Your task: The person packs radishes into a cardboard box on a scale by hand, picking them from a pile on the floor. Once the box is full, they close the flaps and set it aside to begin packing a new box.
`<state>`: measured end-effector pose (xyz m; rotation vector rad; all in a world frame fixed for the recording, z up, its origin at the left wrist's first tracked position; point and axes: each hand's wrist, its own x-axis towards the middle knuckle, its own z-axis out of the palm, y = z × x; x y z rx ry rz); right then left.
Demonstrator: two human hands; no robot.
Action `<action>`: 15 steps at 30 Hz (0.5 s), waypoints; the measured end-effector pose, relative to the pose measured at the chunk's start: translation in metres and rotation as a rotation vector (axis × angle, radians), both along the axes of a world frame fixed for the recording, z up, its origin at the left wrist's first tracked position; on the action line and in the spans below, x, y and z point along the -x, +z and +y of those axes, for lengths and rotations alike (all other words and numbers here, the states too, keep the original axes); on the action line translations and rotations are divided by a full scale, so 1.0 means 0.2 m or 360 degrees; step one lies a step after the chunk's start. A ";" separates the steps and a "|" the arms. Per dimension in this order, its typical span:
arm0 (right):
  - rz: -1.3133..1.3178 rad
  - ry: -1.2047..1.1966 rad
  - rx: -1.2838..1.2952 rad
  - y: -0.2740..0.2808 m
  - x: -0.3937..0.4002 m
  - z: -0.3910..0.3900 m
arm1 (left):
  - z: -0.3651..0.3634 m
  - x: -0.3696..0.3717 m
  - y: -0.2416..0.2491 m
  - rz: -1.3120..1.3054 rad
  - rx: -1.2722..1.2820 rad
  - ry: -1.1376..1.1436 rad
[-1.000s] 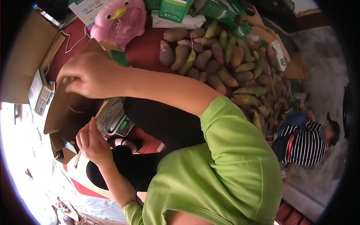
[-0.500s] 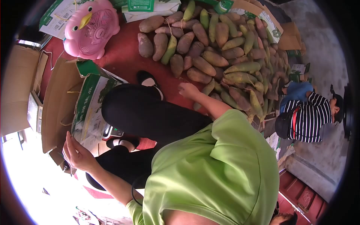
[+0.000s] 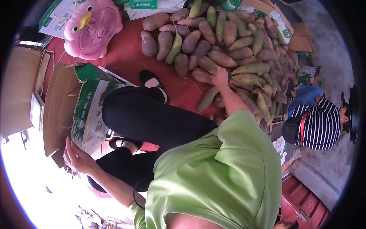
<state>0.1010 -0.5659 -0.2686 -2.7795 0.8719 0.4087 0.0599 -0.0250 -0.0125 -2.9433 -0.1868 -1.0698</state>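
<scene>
In the head view, long purple and green vegetables (image 3: 249, 68) are piled at the upper right. Among them, the right hand (image 3: 220, 79) is seen with bent fingers; whether they are clamped cannot be told. At lower left, the left hand (image 3: 78, 159) is held near the green, white and brown cardboard box (image 3: 88, 110), fingers slightly apart.

Matt cardboard next to shiny pink plastic, quite the mix of finishes

So the far-left fan (image 3: 93, 32) is smooth, kinda glossy plastic, the open box (image 3: 55, 110) at left is plain matt brown cardboard with a slight sheen on its printed side, the roots (image 3: 164, 44) look dull-skinned, and the near green shirt (image 3: 213, 164) is soft, smooth cloth.
</scene>
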 end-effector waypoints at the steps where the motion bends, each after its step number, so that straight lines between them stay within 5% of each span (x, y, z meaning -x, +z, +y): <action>1: 0.0062 -0.0004 -0.0018 0.01 -0.04 -0.02 | 0.00 0.00 0.00 -0.0004 0.0012 -0.0017; 15: 0.0275 0.0013 0.0135 0.04 -0.16 0.08 | -0.04 0.01 0.03 0.0086 0.0114 -0.0068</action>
